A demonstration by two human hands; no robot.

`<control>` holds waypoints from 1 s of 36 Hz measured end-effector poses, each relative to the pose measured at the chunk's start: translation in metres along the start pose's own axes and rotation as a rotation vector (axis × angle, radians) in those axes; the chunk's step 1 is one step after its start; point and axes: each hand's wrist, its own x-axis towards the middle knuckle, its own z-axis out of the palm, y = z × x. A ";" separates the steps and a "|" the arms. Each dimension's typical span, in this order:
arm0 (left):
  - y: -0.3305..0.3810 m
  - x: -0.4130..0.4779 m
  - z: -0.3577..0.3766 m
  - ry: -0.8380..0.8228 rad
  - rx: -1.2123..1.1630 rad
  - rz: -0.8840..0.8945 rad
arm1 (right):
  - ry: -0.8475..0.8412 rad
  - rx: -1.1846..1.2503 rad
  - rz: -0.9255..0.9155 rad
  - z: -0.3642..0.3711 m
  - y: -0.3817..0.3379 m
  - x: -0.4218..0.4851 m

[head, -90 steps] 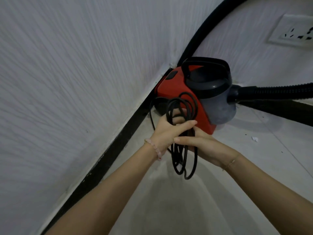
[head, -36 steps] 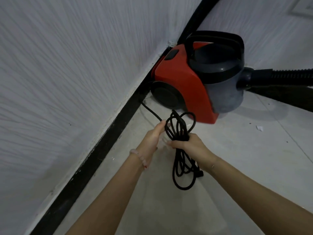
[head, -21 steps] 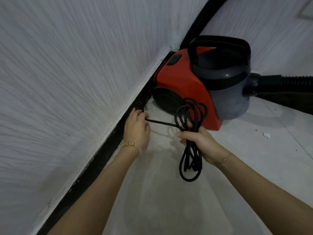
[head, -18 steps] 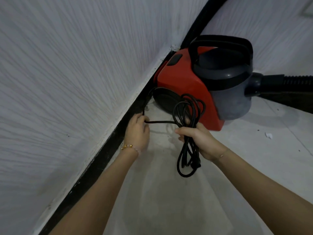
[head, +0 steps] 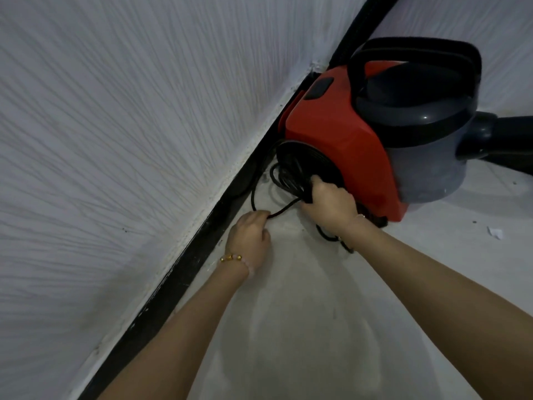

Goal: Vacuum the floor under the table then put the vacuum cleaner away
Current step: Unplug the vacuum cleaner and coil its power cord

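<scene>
Left of the vacuum (head: 340,140), a white wall (head: 115,140) meets a black skirting (head: 202,249). In front of the vacuum, the left hand (head: 249,241) pinches one strand of the cord (head: 288,180). The right hand (head: 328,206), apart from the left, grips the coiled cord against the vacuum's wheel (head: 314,160). The vacuum stands on the floor (head: 302,327) against the skirting, with its hose (head: 513,134) leading off to its right.

Bare forearms (head: 187,327), pink-and-gold bead bracelet (head: 237,259), thin wrist chain (head: 359,216)

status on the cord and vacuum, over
Right hand grips coiled cord at vacuum cleaner wheel. Left hand pinches loose strand. Nothing in the way.
</scene>
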 end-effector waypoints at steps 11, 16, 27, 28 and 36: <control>0.019 0.015 0.000 0.177 0.306 0.389 | 0.242 -0.404 -0.166 0.035 0.015 -0.001; 0.022 0.031 0.007 0.126 0.623 0.458 | 0.326 -0.426 -0.247 0.046 0.019 -0.013; 0.012 0.021 0.021 -0.144 0.386 0.386 | 0.403 -0.500 -0.417 0.053 0.068 -0.073; 0.010 0.022 0.019 -0.178 0.370 0.386 | 0.409 -0.495 -0.424 0.052 0.074 -0.077; 0.010 0.039 0.017 -0.185 0.575 0.418 | 0.326 -0.529 -0.374 0.059 0.094 -0.069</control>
